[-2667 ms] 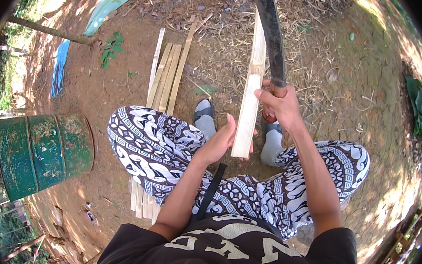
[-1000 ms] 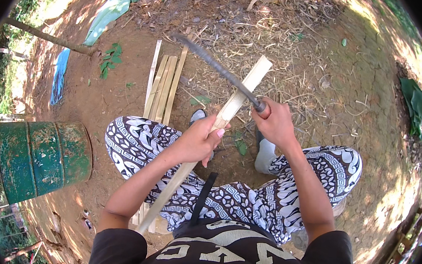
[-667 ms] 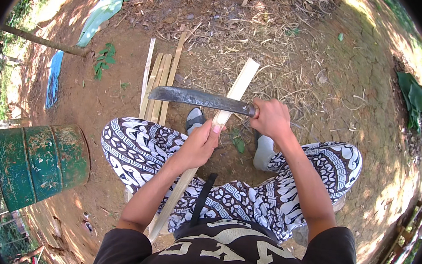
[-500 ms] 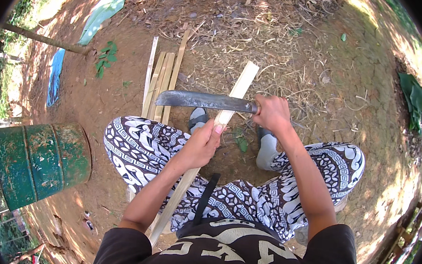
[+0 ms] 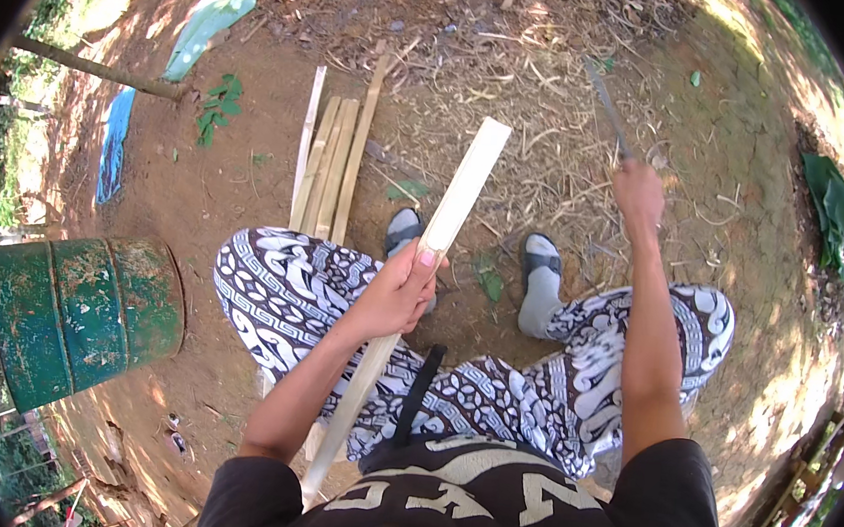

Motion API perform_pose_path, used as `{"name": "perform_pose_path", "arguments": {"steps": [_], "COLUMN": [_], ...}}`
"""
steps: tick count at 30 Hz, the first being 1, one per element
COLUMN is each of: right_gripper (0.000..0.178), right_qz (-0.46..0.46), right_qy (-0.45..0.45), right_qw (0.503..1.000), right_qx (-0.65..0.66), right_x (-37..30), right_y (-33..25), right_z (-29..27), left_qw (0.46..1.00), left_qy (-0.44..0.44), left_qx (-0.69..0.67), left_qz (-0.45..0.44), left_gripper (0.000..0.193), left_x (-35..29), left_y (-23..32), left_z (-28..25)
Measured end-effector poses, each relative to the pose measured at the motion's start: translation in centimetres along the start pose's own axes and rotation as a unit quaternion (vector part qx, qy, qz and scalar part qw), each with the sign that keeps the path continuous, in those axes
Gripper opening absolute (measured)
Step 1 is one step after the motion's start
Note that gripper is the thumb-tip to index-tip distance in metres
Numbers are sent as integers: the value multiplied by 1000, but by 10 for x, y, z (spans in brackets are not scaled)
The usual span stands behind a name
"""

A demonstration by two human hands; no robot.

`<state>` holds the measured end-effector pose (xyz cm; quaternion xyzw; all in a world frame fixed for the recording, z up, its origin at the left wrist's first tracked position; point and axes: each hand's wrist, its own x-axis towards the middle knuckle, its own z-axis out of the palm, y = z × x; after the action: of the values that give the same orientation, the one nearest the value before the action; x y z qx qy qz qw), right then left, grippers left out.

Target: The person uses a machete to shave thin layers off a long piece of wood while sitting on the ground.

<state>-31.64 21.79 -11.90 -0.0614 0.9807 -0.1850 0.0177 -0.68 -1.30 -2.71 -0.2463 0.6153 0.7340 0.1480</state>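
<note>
Left hand (image 5: pixel 394 296) wrapped round slat (image 5: pixel 467 182), slanting up rightward. Right hand (image 5: pixel 639 194) clenched on knife (image 5: pixel 609 107), well apart from slat. Loose slats (image 5: pixel 334 170) on ground (image 5: pixel 238 187), left.

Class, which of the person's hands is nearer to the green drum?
Left. The left hand, gripping the pale wooden strip, is to the right of the green drum; the right hand, holding the machete, is farther right, beyond the strip.

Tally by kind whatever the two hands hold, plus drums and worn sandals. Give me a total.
Wooden strip in the left hand: 1
Machete in the right hand: 1
Green drum: 1
Dark sandals: 2
Total: 5
</note>
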Motion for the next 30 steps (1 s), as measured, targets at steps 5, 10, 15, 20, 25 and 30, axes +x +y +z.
{"name": "perform_pose_path", "arguments": {"steps": [5, 10, 15, 20, 25, 30], "right_gripper": [29, 14, 9, 13, 20, 25], "right_qz": [-27, -192, -296, -332, -322, -333], "right_qy": [-5, -132, -122, -122, -80, -61], "right_qw": [988, 953, 939, 932, 940, 940], "right_qx": [155, 192, 123, 79, 74, 39], "right_x": [-23, -89, -112, -100, -85, -65], "right_y": [-27, -80, -89, -83, -69, -46], "right_z": [-4, -4, -5, 10, 29, 30], "left_qw": [995, 996, 998, 999, 999, 998], "left_qy": [-19, -30, -26, -17, -9, -43], "left_qx": [-96, -82, -60, -11, -17, -30], "left_qz": [-8, 23, 23, 33, 34, 17], "left_gripper": [43, 44, 42, 41, 41, 43], "left_x": [12, 20, 21, 17, 17, 19], "left_y": [12, 21, 19, 11, 3, 6], "left_z": [-2, 3, 6, 8, 6, 9]}}
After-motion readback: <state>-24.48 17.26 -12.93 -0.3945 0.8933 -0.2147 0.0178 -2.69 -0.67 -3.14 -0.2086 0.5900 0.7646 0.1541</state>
